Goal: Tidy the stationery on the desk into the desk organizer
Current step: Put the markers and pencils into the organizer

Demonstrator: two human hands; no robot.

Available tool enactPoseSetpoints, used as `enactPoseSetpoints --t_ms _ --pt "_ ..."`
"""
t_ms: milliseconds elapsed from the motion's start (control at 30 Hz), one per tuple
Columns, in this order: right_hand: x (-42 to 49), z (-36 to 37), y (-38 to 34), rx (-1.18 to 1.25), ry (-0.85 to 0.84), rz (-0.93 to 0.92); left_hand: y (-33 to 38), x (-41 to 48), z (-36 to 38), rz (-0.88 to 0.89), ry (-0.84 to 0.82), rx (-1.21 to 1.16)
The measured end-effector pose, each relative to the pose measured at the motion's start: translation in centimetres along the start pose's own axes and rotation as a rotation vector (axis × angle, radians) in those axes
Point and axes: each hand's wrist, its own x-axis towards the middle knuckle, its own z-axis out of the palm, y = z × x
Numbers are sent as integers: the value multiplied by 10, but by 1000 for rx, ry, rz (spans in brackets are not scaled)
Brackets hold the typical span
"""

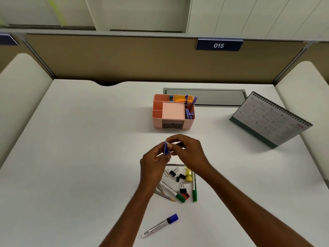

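Above the desk, my left hand (pixel 154 158) and my right hand (pixel 187 150) meet and together pinch a small blue flat item (pixel 166 148), held upright between the fingertips. The pink desk organizer (pixel 158 122) stands just beyond them, with blue pens (pixel 186 100) in its right compartment and a pink note pad (pixel 173 110) in the middle. Below my hands lie black binder clips (pixel 172 173), a yellow item (pixel 188 175), two green markers (pixel 194 192), pencils (pixel 164 196) and a red sharpener (pixel 186 196). A blue-capped marker (pixel 161 225) lies nearest me.
A desk calendar (pixel 270 120) stands at the right. A grey cable flap (pixel 204 97) is set in the desk behind the organizer. Brown partition panels with a "015" sign (pixel 219 45) close off the back and sides.
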Motion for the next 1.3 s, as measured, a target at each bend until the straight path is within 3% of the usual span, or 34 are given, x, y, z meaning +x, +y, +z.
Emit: enactPoseSetpoints --t_ms 300,433,633,833,1300 --pt "39 -17 -20 -232 -129 -189 18 34 -5 68 -7 11" --pt "71 -28 -31 -367 -79 -311 28 51 -1 129 -20 60" --pt "143 -49 -43 -612 53 -438 27 87 12 273 -114 394" --pt "214 -48 -50 -828 71 -485 21 114 34 333 -245 695" --pt "274 -34 -36 -1247 -300 -606 25 117 47 342 -186 934"
